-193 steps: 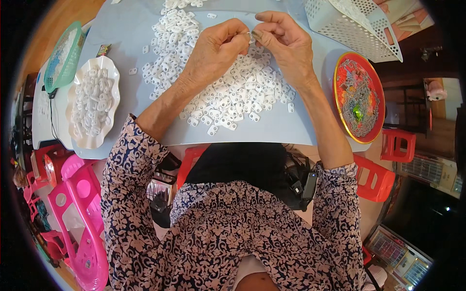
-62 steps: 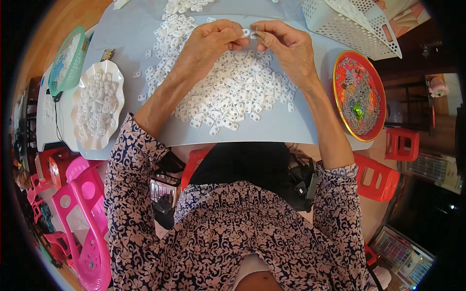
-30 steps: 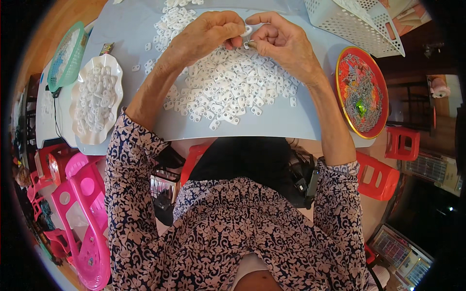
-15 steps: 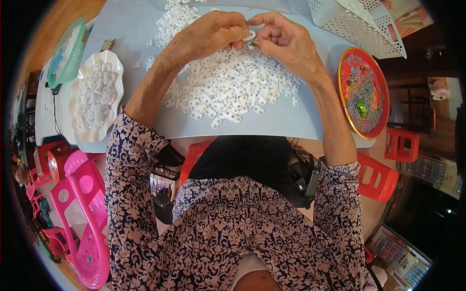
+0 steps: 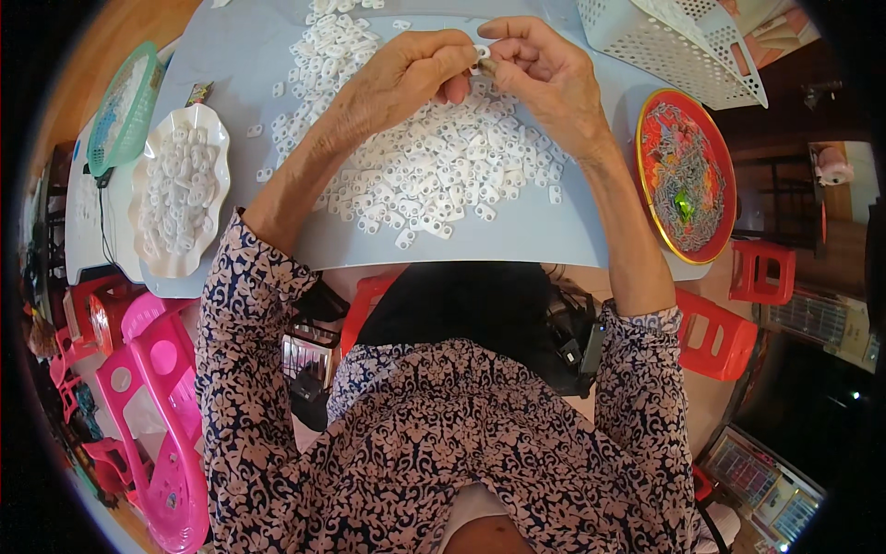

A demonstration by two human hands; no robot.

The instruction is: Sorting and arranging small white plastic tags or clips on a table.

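Observation:
Over the far side of a pile of small white plastic pieces with holes (image 5: pixel 434 175), my two hands meet. A single white plastic piece (image 5: pixel 482 53) is pinched in the fingertips of my left hand (image 5: pixel 420 72). My right hand (image 5: pixel 546 81) has its thumb and curled fingers closed against that piece, with the index finger arched above. Whatever small item the right fingertips hold is too hidden to make out. To the right, a red round tray with a yellow rim (image 5: pixel 645 175) holds many grey screw-like metal parts. On the left, a white wavy-edged dish (image 5: pixel 221 166) contains more white pieces.
A white perforated basket (image 5: pixel 637 55) stands at the far right of the grey table (image 5: pixel 443 249). At the far left is a green basket (image 5: pixel 138 102), with a black cable (image 5: pixel 103 217) hanging below. Pink chairs (image 5: pixel 166 397) and red stools (image 5: pixel 715 337) surround the table.
Both hands have drawn closer together around the white piece, the right fingertips now pressed to it. The view has shifted slightly.

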